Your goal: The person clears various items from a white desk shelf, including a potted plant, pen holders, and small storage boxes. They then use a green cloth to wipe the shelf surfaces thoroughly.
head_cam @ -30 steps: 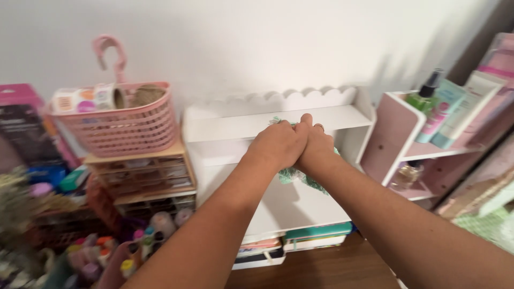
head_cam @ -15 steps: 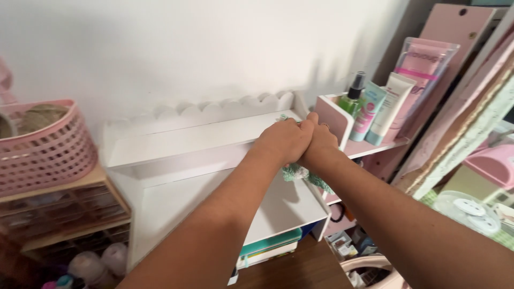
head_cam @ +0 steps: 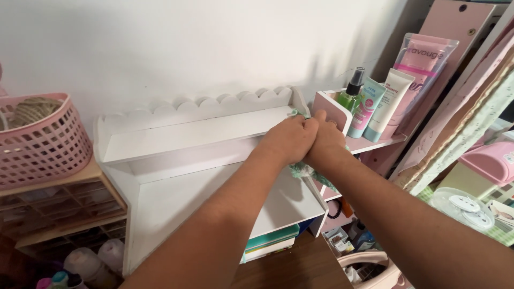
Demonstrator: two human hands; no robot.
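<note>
Both hands, left hand (head_cam: 289,140) and right hand (head_cam: 324,142), fingers clenched on green cloth (head_cam: 302,171); cloth hangs downward beside white shelf (head_cam: 182,136).

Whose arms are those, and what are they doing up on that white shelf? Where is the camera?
Those arms belong to one person. The camera sits on that person's head and looks down, so you see what they see. The left hand and right hand are pressed side by side at the right end of a white shelf with a wavy back edge. Together they hold a green cloth, which peeks out under and above the hands. To the left stands a pink basket on a little chest of drawers. To the right, a small pink shelf carries a green spray bottle and some tubes.
</note>
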